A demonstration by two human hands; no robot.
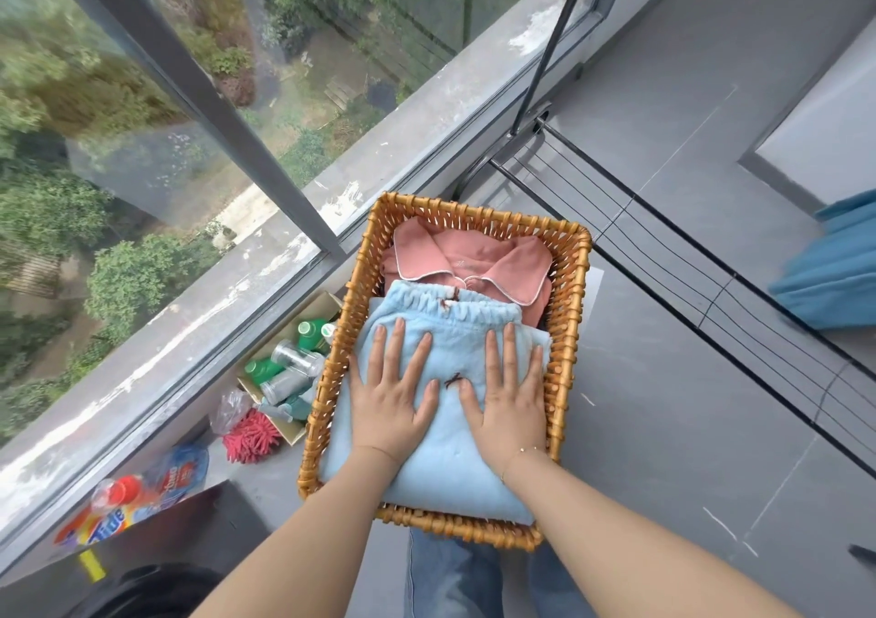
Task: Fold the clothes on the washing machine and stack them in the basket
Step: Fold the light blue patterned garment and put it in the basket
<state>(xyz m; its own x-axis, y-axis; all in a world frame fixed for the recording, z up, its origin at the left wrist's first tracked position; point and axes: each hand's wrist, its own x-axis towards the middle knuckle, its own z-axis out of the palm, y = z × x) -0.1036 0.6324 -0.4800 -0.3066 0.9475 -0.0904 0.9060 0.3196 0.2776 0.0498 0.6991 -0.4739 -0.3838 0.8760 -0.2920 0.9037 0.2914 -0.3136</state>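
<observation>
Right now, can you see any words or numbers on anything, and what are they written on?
"Tide": on the orange detergent bag at lower left; the first letter is partly cut off.
Small print on the blue packet beside it: too blurred to read.
Embroidery on the pink shirt in the basket: too small to read.
Green bottles: no readable label.

Non-task items I log: cardboard box w/ green bottles & clear jars, by window; red mop head beside it; detergent bag near left; drying rack on floor; blue cloth far right.
</observation>
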